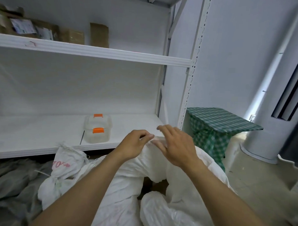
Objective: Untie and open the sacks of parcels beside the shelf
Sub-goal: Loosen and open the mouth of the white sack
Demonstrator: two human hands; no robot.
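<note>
Two hands: the left hand (pixel 135 145) pinches the gathered top of the big white sack (pixel 139 170), its grip closed on the cloth. The right hand (pixel 176 146) is at the same spot with fingers spread, its grip released.
Sack's place: on the floor, right in front of the shelf (pixel 96 51) and near its right-hand post.
Tie: hidden under the fingers, so I cannot tell whether any knot is left.
Risk: with only one hand holding, the neck could slip from the pinch and slump shut. A hard tug could tip the sack.
Second sack (pixel 67 162): just to the left, with red print and its neck knotted, probably next.
Around: a clear box with orange latches (pixel 97 129) on the lowest board, cardboard parcels (pixel 46 30) above, a checked cloth (pixel 217 122) to the right and a grey sheet (pixel 10 184) on the floor.
In the way: a crumpled plastic bag (pixel 160 214) lies against the sack's near side.
</note>
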